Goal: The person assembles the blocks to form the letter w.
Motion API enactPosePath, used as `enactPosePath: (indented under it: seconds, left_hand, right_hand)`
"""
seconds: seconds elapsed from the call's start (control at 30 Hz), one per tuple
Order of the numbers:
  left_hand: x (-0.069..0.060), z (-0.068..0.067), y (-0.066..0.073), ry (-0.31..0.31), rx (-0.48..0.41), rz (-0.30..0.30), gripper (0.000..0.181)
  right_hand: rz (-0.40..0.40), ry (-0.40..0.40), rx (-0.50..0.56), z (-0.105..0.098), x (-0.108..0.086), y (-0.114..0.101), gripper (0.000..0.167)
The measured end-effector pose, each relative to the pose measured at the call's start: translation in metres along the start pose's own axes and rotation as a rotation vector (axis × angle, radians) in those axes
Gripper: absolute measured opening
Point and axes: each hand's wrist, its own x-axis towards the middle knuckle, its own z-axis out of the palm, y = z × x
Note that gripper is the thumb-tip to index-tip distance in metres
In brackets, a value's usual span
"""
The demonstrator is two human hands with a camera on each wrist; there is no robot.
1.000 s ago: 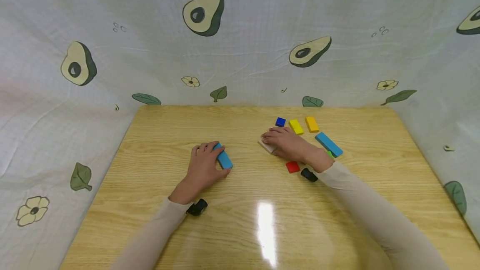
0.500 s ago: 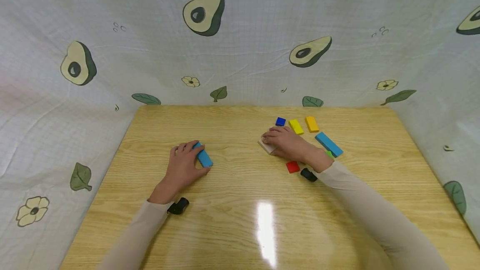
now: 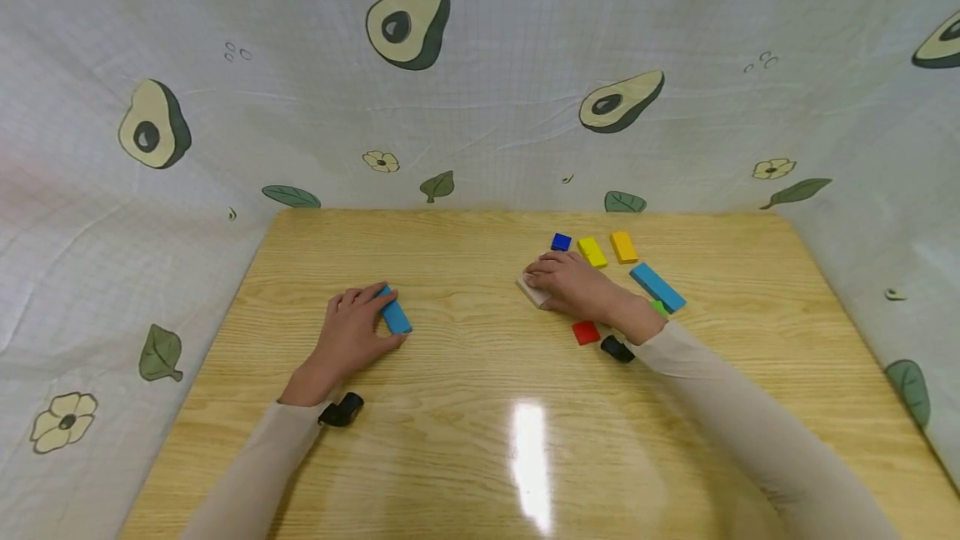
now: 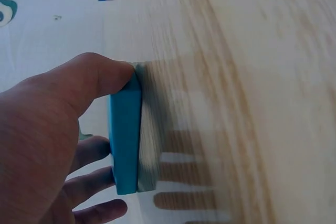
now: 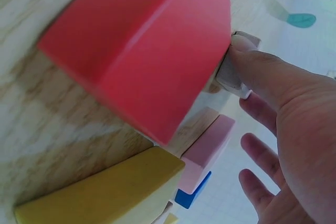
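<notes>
My left hand holds a light blue block on the left part of the table. In the left wrist view, the thumb presses one end of this blue block and fingers touch its far side. Right of the table's middle, my right hand grips a pale block, partly hidden beneath the fingers. In the right wrist view, the thumb rests on the end of the pale block. A red block lies just below the right hand, large and close in the right wrist view.
Around the right hand lie a dark blue block, a yellow block, an orange block, a long blue block and a mostly covered green block. A pink block shows in the right wrist view. Patterned cloth surrounds the table.
My left hand has moved left across the table with the light blue block, slowing over the last half second. The right hand and pale block have stayed put.
</notes>
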Motion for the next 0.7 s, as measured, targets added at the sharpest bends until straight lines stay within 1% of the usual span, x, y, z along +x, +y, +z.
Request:
enactPosePath:
  seconds: [0.13,0.3,0.43,0.53,0.7]
  left_hand:
    - [-0.0005,-0.0017,-0.0001,-0.012,-0.010,0.013,0.068]
    - [-0.0025,-0.0041,-0.0007,-0.051,-0.036,0.026,0.069]
    - [-0.0033,-0.0059,-0.0007,-0.069,-0.069,0.045,0.065]
    - [-0.0041,-0.0062,-0.0006,-0.066,-0.080,0.059,0.059]
    - [-0.0062,-0.0060,0.0004,-0.050,-0.081,0.075,0.054]
  right_hand:
    - [-0.008,0.006,0.003,0.0004,0.0006,-0.0001,0.053]
    - [-0.040,0.045,0.009,0.0019,0.0005,0.0008,0.051]
    - [-0.065,0.066,-0.006,0.0036,0.0010,0.0017,0.049]
    - [-0.060,0.059,-0.012,0.0037,0.0025,0.0011,0.049]
    - [-0.016,0.046,0.003,0.0013,0.0047,-0.0046,0.051]
